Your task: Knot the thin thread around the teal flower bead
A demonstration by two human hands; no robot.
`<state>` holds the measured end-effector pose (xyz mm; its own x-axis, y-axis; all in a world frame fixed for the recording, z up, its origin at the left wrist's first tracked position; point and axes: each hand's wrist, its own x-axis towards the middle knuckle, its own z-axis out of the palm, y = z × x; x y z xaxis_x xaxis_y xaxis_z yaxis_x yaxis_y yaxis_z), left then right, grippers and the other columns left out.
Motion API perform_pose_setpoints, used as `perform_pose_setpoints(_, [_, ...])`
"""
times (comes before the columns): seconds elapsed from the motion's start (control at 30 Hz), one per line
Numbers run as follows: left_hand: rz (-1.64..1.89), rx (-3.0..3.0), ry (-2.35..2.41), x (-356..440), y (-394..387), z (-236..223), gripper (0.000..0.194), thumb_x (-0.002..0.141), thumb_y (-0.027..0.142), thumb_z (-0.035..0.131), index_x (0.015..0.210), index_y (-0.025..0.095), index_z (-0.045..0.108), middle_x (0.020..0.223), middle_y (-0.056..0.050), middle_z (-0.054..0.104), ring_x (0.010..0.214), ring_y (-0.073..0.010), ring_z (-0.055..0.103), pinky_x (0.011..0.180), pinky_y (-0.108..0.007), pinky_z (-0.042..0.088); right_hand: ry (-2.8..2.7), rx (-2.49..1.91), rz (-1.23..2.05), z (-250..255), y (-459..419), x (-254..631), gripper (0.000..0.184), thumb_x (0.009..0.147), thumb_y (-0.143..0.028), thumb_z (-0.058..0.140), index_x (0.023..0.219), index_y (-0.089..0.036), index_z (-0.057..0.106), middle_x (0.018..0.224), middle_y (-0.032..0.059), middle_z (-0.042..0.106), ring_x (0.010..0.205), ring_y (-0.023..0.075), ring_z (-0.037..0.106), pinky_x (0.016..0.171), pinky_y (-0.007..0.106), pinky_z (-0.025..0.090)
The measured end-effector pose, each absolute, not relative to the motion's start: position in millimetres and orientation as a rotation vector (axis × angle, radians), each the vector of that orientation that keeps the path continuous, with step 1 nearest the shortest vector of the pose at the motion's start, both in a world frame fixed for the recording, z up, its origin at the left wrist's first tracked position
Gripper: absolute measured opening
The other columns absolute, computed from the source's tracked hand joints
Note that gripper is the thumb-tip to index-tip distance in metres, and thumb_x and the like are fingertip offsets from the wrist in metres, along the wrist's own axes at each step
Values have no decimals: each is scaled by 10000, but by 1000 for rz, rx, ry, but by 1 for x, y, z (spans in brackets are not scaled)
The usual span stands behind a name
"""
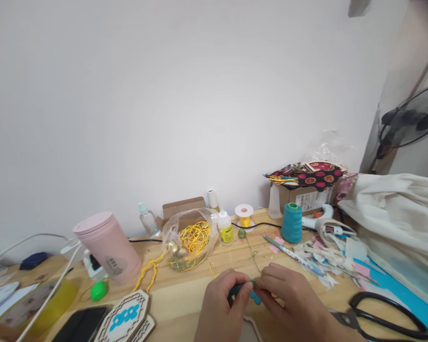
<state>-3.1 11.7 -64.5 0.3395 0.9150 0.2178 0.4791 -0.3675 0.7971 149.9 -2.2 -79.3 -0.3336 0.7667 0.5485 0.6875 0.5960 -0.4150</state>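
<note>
At the front of the table, my left hand (224, 304) is closed, thumb and fingers pinching a small dark teal piece (235, 289) that is mostly hidden. My right hand (292, 297) meets it fingertip to fingertip, closed in a pinch. A small bright blue piece (256, 298) shows just below the touching fingertips; the fingers cover much of it. Thin green thread (254, 255) runs from a little green ball (241, 233) down to the right hand's fingers. A pale loop of cord (251, 325) lies under the hands.
Black-handled scissors (356, 319) lie beside my right forearm. Fabric scraps (321, 256), a pen (274, 241) and a teal thread cone (291, 223) are behind them. Leftward stand a glue bottle (225, 229), a bag of yellow cord (196, 237), octagonal wooden pieces (109, 327) and a pink tumbler (107, 247).
</note>
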Motion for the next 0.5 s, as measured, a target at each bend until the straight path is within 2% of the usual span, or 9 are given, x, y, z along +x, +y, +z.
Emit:
perform_pose_setpoints(0.27, [961, 2015, 1265, -3, 12, -62, 198, 773, 306, 490, 665, 179, 596, 646, -31, 588, 636, -166, 530, 580, -243, 367, -2116, -1197, 223, -80, -5, 150, 249, 851, -185, 349, 647, -168, 489, 616, 18, 534, 572, 123, 461, 509, 217, 301])
perform_pose_setpoints(0.5, [829, 1742, 1183, -1, 11, -65, 194, 732, 313, 502, 667, 156, 596, 609, -9, 560, 595, -143, 483, 554, -236, 355, -1877, -1252, 621, -75, 0, 151, 220, 830, -249, 418, 714, -168, 587, 634, 17, 548, 586, 132, 483, 507, 223, 342])
